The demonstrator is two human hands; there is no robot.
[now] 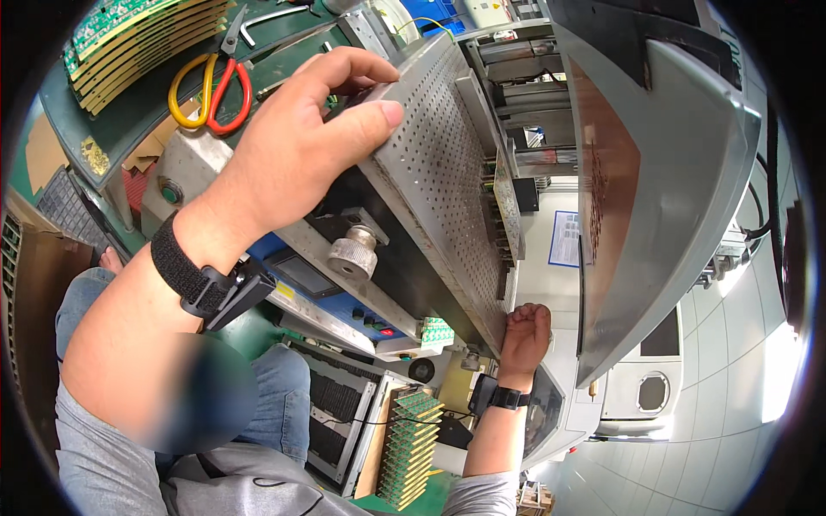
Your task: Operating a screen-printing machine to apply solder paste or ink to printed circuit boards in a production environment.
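Observation:
A long grey perforated metal plate (430, 129) runs slantwise from the upper middle down to the right. My left hand (301, 138) grips its upper left end, the thumb along the edge and the index finger on the corner. At the plate's lower right end is my right hand (527, 337), its fingers curled beside the edge; what they hold, if anything, is hidden. A narrow strip with small parts, apparently a circuit board (506, 202), stands along the plate's far side. Beneath the plate, near my left wrist, sits a knurled metal knob (353, 254).
A large tilted grey panel (680, 172) hangs to the right of the plate. Scissors (211, 95) with red and yellow handles lie at upper left, near stacked green circuit boards (146, 43). More boards (409, 447) stand in a rack below. A blue control panel (318, 284) sits under the plate.

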